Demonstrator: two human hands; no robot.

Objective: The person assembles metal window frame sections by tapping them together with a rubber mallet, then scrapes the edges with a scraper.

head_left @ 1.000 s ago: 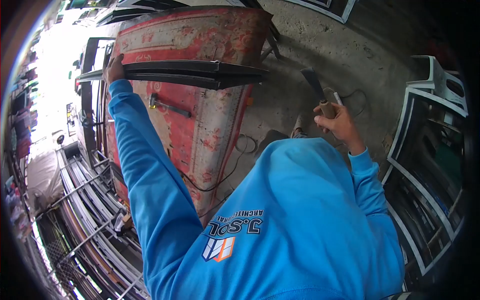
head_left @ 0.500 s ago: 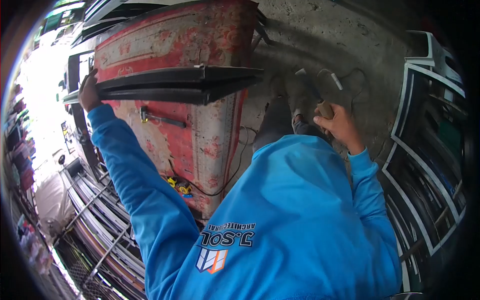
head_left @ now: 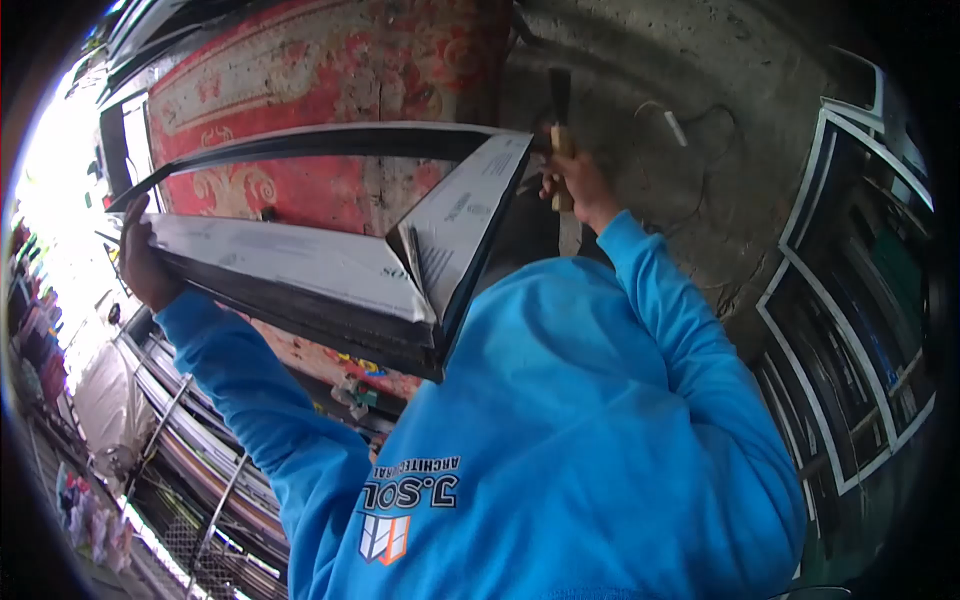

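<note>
A black rectangular frame (head_left: 300, 290), its faces covered in white printed film, is tilted up over a worn red tabletop (head_left: 300, 95). My left hand (head_left: 145, 260) is wrapped around its far left corner. Close to my body, the film has come loose at the joint between a long and a short side. My right hand (head_left: 585, 190) is closed around the wooden handle of a putty knife (head_left: 562, 150), blade pointing away from me. That hand is just beyond the frame's right end corner. The frame hides much of the tabletop's near part.
Metal lengths lie on a rack (head_left: 190, 420) at the left. White-edged frames (head_left: 800, 250) lean at the right. A cable with a white piece (head_left: 675, 128) lies on the concrete floor (head_left: 690, 210). Yellow and green tools (head_left: 360, 385) show under the frame's near edge.
The frame has turned from edge-on to show its open middle and white film, and its right end has come closer to me. My right hand with the putty knife has moved left, towards the frame.
</note>
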